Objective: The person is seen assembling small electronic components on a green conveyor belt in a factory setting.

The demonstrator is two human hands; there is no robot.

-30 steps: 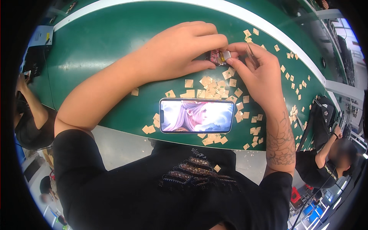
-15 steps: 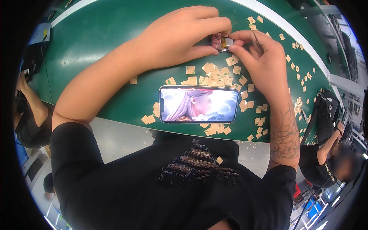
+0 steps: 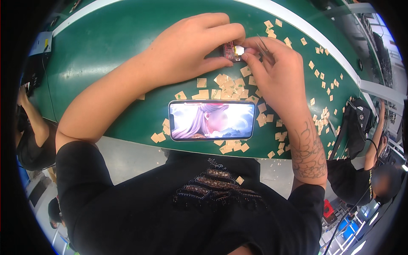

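Note:
At the top middle, my left hand [image 3: 187,46] is closed, its thumb and fingers gripping a small red circuit board [image 3: 229,51] by its edges. A small silver piece with a yellow edge [image 3: 239,51] sits at the board's right side. My right hand [image 3: 278,63] has its thumb and index fingertips together at that silver piece. Metal tweezers [image 3: 264,47] are tucked in the same hand, their points sticking up and to the left. Fingers hide parts of the board. Just below both hands lies a heap of tan paper-backed squares [image 3: 229,87] on the green table.
A phone [image 3: 212,121] with a lit picture lies before me among the squares. More squares scatter to the right, near a black bag [image 3: 358,123]. White edging [image 3: 297,29] borders the far side. Other people sit at the left and right edges.
The whole view has shifted slightly left and down. My right hand's tweezers now slant more to the left, and more of the silver piece shows. Both hands stay at the board.

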